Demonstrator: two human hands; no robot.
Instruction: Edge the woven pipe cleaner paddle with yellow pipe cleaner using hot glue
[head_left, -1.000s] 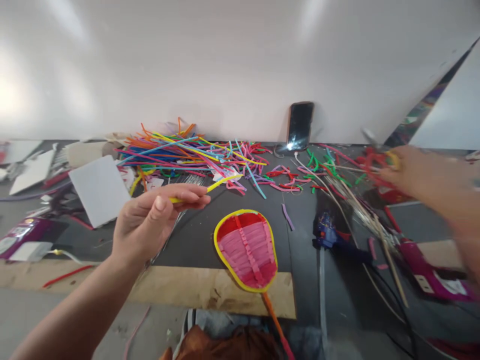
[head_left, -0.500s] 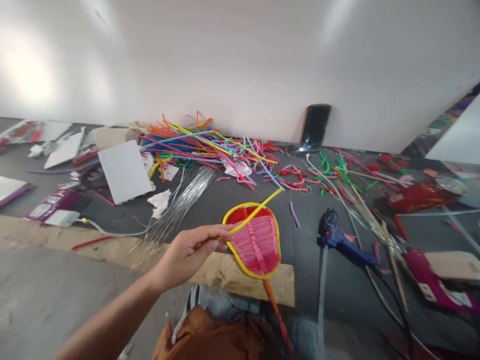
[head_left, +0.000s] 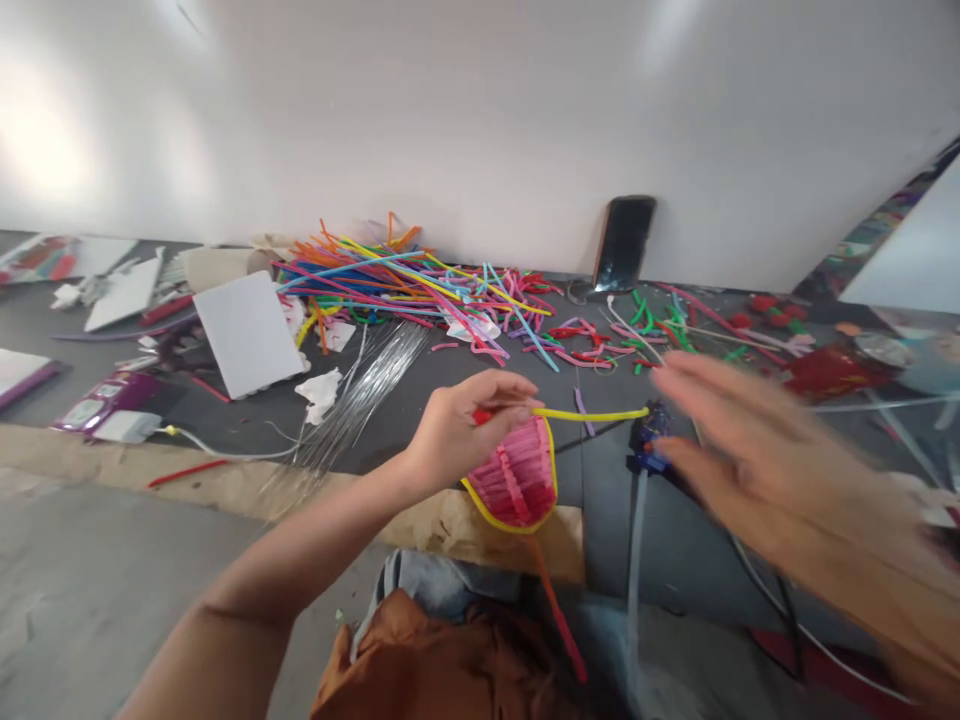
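Observation:
My left hand (head_left: 469, 430) is closed, thumb against fingers, on a yellow pipe cleaner (head_left: 589, 414). The pipe cleaner's free end points right, overlapping the nozzle end of the blue glue gun (head_left: 649, 440) in view. Below the fingers hangs a cup-shaped pink piece (head_left: 529, 465) edged in yellow, partly hidden by the hand. An orange and red stem (head_left: 553, 605) runs down from under it. My right hand (head_left: 765, 470) is blurred by motion, fingers stretched out and apart from the thumb. It covers much of the glue gun, and nothing shows in it.
A heap of coloured pipe cleaners (head_left: 375, 270) lies along the white wall. Silvery wires (head_left: 360, 390) and a white board (head_left: 249, 335) are at left. A phone (head_left: 625, 243) leans on the wall. At right lie a red can (head_left: 836, 370) and a cable (head_left: 814, 635).
My right hand has come into view from the right, over the glue gun. My left hand has moved up and right, and the yellow pipe cleaner has swung down to nearly level.

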